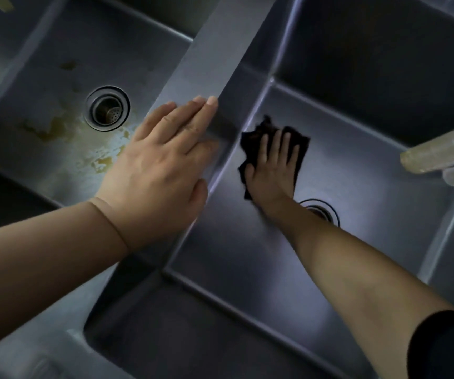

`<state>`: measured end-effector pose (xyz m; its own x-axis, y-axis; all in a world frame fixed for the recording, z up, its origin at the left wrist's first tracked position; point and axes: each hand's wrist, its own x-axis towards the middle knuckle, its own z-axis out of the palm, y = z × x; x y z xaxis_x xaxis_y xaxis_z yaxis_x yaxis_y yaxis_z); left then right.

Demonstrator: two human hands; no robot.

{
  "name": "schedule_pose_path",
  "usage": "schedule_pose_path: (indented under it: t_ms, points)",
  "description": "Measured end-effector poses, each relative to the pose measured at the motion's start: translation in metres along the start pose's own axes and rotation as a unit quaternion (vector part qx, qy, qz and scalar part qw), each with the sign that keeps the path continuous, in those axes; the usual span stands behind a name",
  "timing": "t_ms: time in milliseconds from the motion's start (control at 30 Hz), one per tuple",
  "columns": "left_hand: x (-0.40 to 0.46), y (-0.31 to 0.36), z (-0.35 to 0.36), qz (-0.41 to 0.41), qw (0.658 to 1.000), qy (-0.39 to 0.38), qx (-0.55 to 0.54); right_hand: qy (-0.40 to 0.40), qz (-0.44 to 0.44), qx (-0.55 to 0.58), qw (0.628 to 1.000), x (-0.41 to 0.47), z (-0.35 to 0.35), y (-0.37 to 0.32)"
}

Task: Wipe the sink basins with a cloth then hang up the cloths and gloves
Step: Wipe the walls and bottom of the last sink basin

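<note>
A dim steel double sink (214,50) is seen from above. The left hand (163,162) is laid flat, fingers straight, on the divider, likely for support. The dark cloth (255,138) is pressed against the right basin (357,165) floor under the right hand's (272,165) spread fingers, mid-wipe.

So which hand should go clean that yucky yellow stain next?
Probably the right hand: it already presses the dark cloth in the right basin. The left hand lies nearer the stained left basin but rests bare on the divider.
</note>
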<state>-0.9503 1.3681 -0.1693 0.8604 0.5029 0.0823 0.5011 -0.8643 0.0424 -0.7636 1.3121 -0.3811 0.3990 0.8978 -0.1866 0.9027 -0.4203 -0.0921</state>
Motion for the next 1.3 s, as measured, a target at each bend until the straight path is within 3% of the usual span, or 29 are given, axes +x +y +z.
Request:
schedule_pose_path:
  t_ms: [267,433,600,800,933,1133,1300]
  points:
    - [-0.001,0.005,-0.005,-0.002,1.000,-0.009,0.020,-0.043,-0.214,-0.010,0.976,-0.133,0.021,-0.045]
    - [-0.002,0.008,-0.006,-0.001,1.000,-0.002,0.026,-0.091,-0.366,-0.050,0.925,-0.192,0.015,-0.005]
    - [-0.001,0.010,-0.004,0.006,0.999,-0.014,0.043,-0.101,-0.411,-0.063,0.904,-0.225,0.012,0.056]
    - [0.000,0.009,-0.001,0.010,0.999,-0.019,0.048,-0.106,-0.434,-0.039,0.894,-0.192,0.016,0.051]
    - [-0.001,0.009,-0.002,0.011,0.999,-0.010,0.048,-0.072,-0.382,-0.003,0.921,-0.124,0.007,0.042]
    - [-0.001,0.010,0.000,0.019,0.998,-0.012,0.065,-0.023,-0.170,0.026,0.985,-0.042,-0.016,0.083]
    - [-0.001,0.010,-0.001,0.020,0.997,-0.016,0.069,-0.031,-0.030,-0.008,0.999,-0.045,-0.026,0.147]
